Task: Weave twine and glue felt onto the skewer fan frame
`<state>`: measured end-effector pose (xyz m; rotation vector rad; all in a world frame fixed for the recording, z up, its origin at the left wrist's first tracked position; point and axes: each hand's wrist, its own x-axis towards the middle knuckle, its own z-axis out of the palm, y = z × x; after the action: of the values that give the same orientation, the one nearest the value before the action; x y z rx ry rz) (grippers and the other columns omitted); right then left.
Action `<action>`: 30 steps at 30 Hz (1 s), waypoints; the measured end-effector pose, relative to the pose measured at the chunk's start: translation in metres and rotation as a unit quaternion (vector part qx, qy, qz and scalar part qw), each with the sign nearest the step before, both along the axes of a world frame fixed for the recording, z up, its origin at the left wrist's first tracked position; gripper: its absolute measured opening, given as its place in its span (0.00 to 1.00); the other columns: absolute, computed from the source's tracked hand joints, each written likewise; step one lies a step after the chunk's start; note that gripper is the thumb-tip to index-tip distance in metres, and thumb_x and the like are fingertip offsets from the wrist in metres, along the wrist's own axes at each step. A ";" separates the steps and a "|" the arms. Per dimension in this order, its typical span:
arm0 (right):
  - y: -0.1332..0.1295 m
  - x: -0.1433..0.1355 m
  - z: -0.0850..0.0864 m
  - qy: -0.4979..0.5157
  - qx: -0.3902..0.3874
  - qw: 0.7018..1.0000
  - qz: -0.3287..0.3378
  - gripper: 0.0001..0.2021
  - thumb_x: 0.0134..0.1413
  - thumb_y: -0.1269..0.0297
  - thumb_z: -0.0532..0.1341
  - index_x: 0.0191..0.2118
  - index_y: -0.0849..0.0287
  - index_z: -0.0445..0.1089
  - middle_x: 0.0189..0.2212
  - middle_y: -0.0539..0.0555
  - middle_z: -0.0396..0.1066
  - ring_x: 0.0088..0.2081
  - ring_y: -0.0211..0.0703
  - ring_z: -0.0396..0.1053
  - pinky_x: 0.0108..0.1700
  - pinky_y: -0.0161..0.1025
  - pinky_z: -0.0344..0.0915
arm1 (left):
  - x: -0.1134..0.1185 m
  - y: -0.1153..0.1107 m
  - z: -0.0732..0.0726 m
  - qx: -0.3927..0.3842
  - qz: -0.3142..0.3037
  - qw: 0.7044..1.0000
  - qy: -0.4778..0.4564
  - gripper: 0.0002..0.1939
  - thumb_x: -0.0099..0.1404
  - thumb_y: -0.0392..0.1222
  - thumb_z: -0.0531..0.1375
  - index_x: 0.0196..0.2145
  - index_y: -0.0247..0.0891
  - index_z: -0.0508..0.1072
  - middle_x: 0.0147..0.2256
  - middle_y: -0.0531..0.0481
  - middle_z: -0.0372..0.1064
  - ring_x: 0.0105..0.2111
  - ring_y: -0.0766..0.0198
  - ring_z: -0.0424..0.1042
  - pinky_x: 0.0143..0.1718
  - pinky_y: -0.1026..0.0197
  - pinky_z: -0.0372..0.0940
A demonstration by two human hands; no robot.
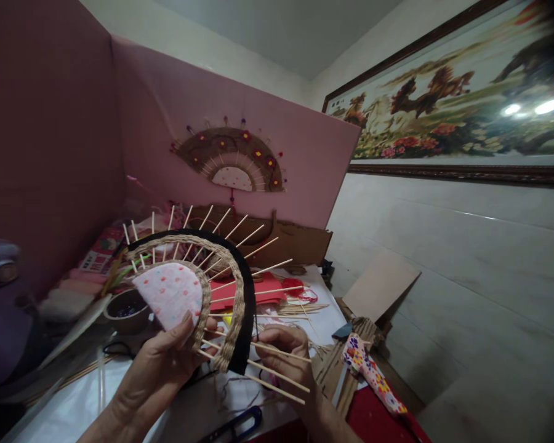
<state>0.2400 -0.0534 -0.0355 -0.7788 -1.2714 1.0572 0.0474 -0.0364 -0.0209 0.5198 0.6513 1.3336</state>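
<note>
"Standing behind everything?"

"A pink board (300, 154); before it, the fan (205, 289), partly hiding red paper (270, 282); then a bowl (127, 325) left of the paper."

"Hands?"

"The left hand (161, 363) slants up, thumb clamped on the fan's white centre (170, 292). The right hand (284, 365) curls at the black band (246, 301), fingertips nearly together; whether round a stick (277, 384), I can't tell."

Held up and tilted, we have one half-round fan (205, 295), straight edge facing lower left. We note a spotted white centre (172, 292), two tan woven bands (240, 298), a black outer strip (249, 295), and pale sticks (277, 291) projecting beyond it.
</note>
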 end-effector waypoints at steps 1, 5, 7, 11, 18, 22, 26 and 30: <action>0.000 0.000 0.000 -0.005 0.001 1.000 0.001 0.05 0.37 0.61 0.68 0.23 0.55 0.75 0.23 0.52 0.71 0.27 0.41 0.66 0.30 0.35 0.63 | -0.001 0.001 -0.001 0.000 -0.003 1.000 0.001 0.07 0.57 0.28 0.57 0.30 0.32 0.75 0.26 0.44 0.76 0.29 0.56 0.76 0.34 0.53 0.73; 0.001 0.000 0.000 -0.001 0.009 1.000 0.007 0.04 0.38 0.61 0.68 0.24 0.55 0.75 0.23 0.51 0.72 0.27 0.40 0.67 0.30 0.35 0.62 | -0.001 0.002 -0.002 -0.002 -0.006 1.000 -0.003 0.06 0.56 0.29 0.58 0.30 0.33 0.75 0.26 0.43 0.76 0.30 0.54 0.76 0.34 0.52 0.73; 0.002 0.000 0.000 0.001 0.014 1.000 0.003 0.04 0.38 0.61 0.68 0.24 0.55 0.75 0.23 0.51 0.73 0.26 0.40 0.66 0.30 0.34 0.62 | -0.001 0.001 -0.001 -0.003 -0.007 1.000 -0.003 0.06 0.57 0.29 0.58 0.30 0.32 0.75 0.26 0.43 0.76 0.30 0.53 0.76 0.33 0.52 0.73; 0.000 0.000 0.005 -0.036 0.012 0.999 -0.003 0.06 0.38 0.61 0.67 0.23 0.57 0.75 0.21 0.52 0.71 0.26 0.41 0.65 0.29 0.35 0.61 | 0.001 -0.001 0.002 -0.008 -0.007 1.000 -0.016 0.08 0.58 0.27 0.56 0.30 0.31 0.75 0.26 0.43 0.76 0.29 0.53 0.76 0.33 0.52 0.73; 0.004 -0.003 0.004 -0.031 -0.001 0.999 -0.013 0.10 0.40 0.56 0.66 0.21 0.58 0.73 0.19 0.50 0.64 0.22 0.37 0.58 0.26 0.34 0.56 | 0.001 -0.001 0.005 -0.021 -0.004 1.000 -0.018 0.07 0.57 0.26 0.56 0.29 0.31 0.74 0.25 0.44 0.76 0.28 0.55 0.76 0.32 0.54 0.73; 0.008 -0.005 0.000 -0.004 -0.013 1.000 0.003 0.12 0.45 0.57 0.64 0.21 0.60 0.71 0.15 0.46 0.56 0.20 0.33 0.50 0.23 0.33 0.49 | 0.000 0.001 0.002 -0.021 -0.016 0.999 -0.019 0.07 0.56 0.28 0.57 0.30 0.33 0.75 0.26 0.44 0.75 0.28 0.55 0.76 0.30 0.55 0.72; 0.010 -0.004 -0.001 0.011 -0.014 1.000 -0.006 0.11 0.48 0.58 0.63 0.23 0.61 0.70 0.17 0.46 0.57 0.20 0.32 0.49 0.23 0.33 0.48 | 0.000 -0.001 0.002 -0.009 -0.042 0.999 -0.007 0.04 0.54 0.30 0.60 0.30 0.32 0.75 0.26 0.42 0.75 0.28 0.54 0.75 0.28 0.56 0.72; 0.014 0.000 -0.002 0.030 -0.042 0.998 -0.022 0.12 0.48 0.60 0.64 0.22 0.60 0.64 0.15 0.43 0.53 0.17 0.30 0.45 0.19 0.31 0.43 | 0.001 -0.004 0.005 0.003 -0.030 0.999 0.021 0.04 0.53 0.31 0.61 0.29 0.32 0.75 0.24 0.44 0.75 0.26 0.56 0.74 0.26 0.57 0.71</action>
<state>0.2403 -0.0399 -0.0371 -0.8279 -1.1608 1.0966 0.0485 -0.0406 -0.0161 0.5692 0.6608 1.2717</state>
